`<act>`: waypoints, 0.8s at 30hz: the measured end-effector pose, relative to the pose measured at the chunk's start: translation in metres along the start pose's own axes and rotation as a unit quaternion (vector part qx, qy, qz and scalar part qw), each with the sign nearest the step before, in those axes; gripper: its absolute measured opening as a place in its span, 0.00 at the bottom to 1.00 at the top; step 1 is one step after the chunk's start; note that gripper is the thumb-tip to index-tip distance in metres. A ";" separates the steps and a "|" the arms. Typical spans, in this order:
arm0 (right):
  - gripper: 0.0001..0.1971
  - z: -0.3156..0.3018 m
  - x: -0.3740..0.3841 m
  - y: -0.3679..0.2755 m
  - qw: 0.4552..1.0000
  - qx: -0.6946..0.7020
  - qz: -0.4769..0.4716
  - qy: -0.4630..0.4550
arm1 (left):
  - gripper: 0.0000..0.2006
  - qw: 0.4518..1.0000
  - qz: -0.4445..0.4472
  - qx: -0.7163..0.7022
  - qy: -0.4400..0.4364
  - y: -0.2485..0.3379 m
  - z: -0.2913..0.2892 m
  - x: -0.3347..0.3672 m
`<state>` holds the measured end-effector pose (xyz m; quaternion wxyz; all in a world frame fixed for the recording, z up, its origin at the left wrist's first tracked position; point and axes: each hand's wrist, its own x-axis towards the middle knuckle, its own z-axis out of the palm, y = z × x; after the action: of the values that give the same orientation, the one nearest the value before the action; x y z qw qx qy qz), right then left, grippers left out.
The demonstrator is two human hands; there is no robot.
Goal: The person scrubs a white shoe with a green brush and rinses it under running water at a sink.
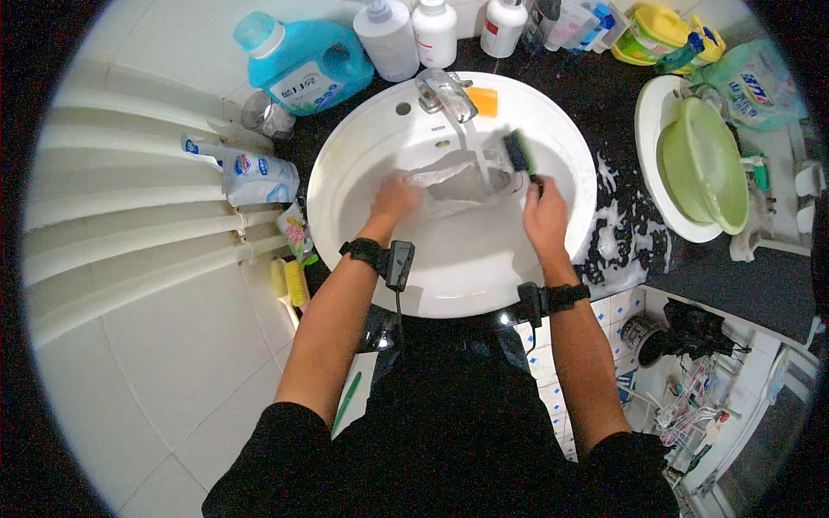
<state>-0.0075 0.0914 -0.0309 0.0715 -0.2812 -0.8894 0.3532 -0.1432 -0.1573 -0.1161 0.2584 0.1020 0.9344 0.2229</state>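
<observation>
While right hand (pixel 546 211) grips brush (pixel 521 155), aimed toward back edge of basin (pixel 462 281), white item (pixel 438 174) lies leftward; left hand (pixel 397 198) nearer it, blurred, grip unclear.

- Exposure: even, moderately bright; white basin (pixel 466 285) pale at centre.
- Glare: highlights on the chrome faucet (pixel 446 93), upper centre; small glints below the basin's front edge.
- Blur: left hand (pixel 399 198) and brush (pixel 519 154) smeared.
- Distortion: pipes (pixel 129 241) bow at left.
- Noise: speckled black corners.
</observation>
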 end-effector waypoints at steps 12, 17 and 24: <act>0.21 -0.030 0.135 0.028 0.940 -0.288 -0.174 0.052 | 0.46 0.987 -0.154 -0.004 -0.032 0.035 0.014 -0.020; 0.24 -0.015 0.080 0.003 0.959 -0.220 -0.163 0.073 | 0.48 0.980 -0.199 -0.026 -0.004 -0.011 0.044 0.000; 0.20 0.055 0.039 0.039 0.997 -0.017 -0.042 -0.061 | 0.47 0.971 -0.199 -0.086 -0.099 0.004 0.027 0.011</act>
<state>-0.0403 0.1037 -0.1009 0.0273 -0.2226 -0.9092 0.3508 -0.1383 -0.1411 -0.1397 0.3965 -0.0871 0.8830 0.2357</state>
